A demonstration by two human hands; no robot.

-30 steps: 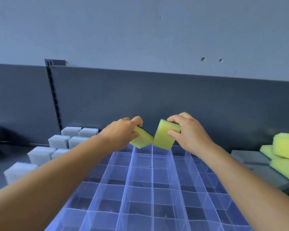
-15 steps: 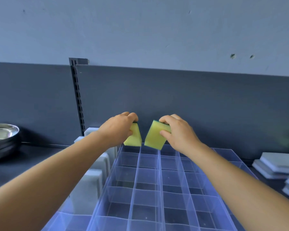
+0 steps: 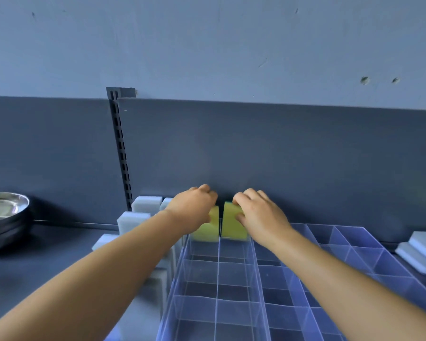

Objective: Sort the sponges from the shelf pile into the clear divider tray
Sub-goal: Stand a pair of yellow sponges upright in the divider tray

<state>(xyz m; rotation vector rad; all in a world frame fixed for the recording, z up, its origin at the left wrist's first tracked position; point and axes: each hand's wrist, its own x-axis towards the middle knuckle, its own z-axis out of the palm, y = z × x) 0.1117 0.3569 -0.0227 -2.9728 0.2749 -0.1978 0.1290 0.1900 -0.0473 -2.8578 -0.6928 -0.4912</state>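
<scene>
A clear divider tray (image 3: pixel 234 299) with several square cells fills the lower middle of the head view. My left hand (image 3: pixel 194 207) grips a yellow sponge (image 3: pixel 208 230) and holds it upright in a far-row cell. Just to its right, my right hand (image 3: pixel 258 212) grips a second yellow sponge (image 3: pixel 231 225), standing on edge in the neighbouring far cell. Only a thin gap and a divider wall separate the two sponges. Both sponges sit low against the dark back panel (image 3: pixel 280 156).
White sponge blocks (image 3: pixel 143 212) stand along the tray's left side on the dark shelf (image 3: pixel 47 262). A steel bowl (image 3: pixel 3 212) sits at the far left. Flat pale pads (image 3: pixel 421 252) are stacked at the right edge. A slotted upright (image 3: pixel 121 153) runs up the back panel.
Both hands have lowered their tilted sponges from above the tray's far edge and turned them upright in adjacent far cells. The camera view has swung left.
</scene>
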